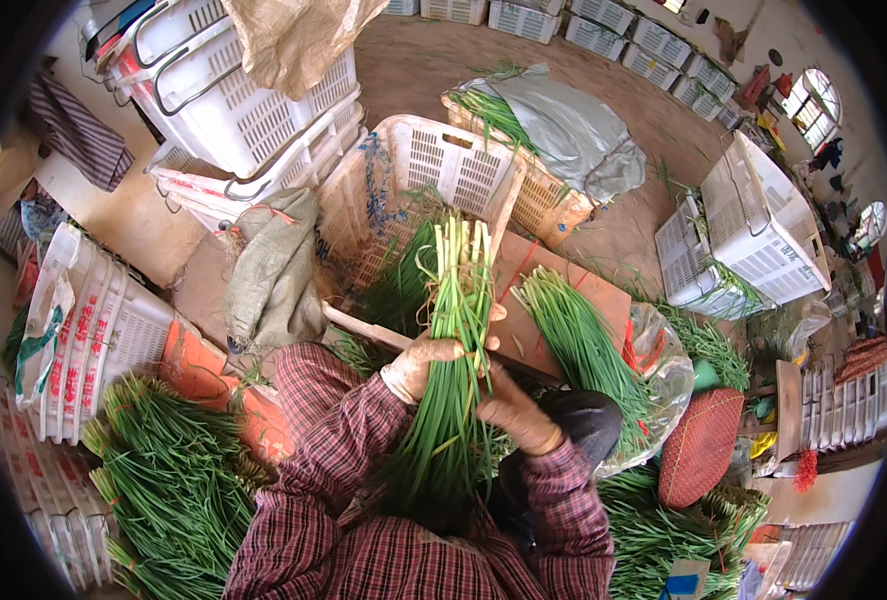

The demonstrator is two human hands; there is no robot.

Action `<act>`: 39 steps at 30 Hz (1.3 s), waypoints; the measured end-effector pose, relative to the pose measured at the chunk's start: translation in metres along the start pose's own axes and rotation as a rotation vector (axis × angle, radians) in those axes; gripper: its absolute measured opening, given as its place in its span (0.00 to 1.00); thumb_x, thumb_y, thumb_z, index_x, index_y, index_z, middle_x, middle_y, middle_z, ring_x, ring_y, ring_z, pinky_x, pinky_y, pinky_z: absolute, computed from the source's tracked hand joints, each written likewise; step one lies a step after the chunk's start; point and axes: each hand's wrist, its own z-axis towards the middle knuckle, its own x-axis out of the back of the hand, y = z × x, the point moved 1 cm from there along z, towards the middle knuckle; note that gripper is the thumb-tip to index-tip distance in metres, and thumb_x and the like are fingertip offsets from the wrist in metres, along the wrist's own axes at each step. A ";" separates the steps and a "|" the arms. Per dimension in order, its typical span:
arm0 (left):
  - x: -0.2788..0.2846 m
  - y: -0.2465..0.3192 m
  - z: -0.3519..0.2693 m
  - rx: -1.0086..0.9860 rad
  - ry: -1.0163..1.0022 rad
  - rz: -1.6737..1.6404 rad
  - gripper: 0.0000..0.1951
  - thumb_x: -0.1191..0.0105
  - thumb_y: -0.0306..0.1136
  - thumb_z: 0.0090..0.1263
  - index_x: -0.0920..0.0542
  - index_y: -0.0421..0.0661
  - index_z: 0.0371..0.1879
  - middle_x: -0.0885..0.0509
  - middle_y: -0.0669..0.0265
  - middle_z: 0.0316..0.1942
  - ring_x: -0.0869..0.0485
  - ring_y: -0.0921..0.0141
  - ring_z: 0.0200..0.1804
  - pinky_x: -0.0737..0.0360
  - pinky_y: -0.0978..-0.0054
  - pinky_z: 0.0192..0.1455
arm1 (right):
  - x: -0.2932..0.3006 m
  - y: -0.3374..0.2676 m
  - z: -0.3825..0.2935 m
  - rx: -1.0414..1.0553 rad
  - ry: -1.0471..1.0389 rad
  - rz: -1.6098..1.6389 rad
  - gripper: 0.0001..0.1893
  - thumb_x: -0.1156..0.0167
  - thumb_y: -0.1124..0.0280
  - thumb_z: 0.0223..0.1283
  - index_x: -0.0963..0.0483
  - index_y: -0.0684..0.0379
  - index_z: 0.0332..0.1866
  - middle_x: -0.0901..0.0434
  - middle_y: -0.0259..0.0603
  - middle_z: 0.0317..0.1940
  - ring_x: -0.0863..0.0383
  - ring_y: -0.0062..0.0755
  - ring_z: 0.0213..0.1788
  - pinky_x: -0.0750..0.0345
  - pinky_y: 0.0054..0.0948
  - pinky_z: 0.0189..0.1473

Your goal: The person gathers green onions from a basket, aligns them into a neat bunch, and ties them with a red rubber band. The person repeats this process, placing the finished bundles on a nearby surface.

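A thick bunch of garlic chives (451, 397) is held over my lap, its pale stem ends pointing away from me and the green leaves hanging towards me. My left hand (422, 364) is wrapped around its middle, with fingertips showing on the far right side. Against the bunch's right edge, my right hand (515, 412) has its fingers bent at the leaves; whether they pinch any is hard to make out. Another bunch of chives (582, 334) lies to the right on a reddish-brown board (515, 259). Straight ahead stands a dirty plastic crate (455, 161) with loose chives inside.
Tied chives (173, 465) are heaped at my left, and more chives (661, 536) lie at lower right beside a red cushion (702, 446). Stacked white crates (256, 112) rise at upper left. A woven sack (275, 270) stands left of the dirty crate; a grey sheet (563, 120) covers another crate.
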 end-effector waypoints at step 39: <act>0.025 -0.056 -0.093 0.140 0.028 0.537 0.20 0.31 0.21 0.67 0.21 0.43 0.57 0.10 0.63 0.44 0.14 0.77 0.33 0.14 0.78 0.34 | -0.039 -0.123 -0.001 0.221 0.506 -1.535 0.41 0.27 0.54 0.63 0.34 0.58 0.78 0.14 0.38 0.28 0.13 0.40 0.28 0.18 0.39 0.33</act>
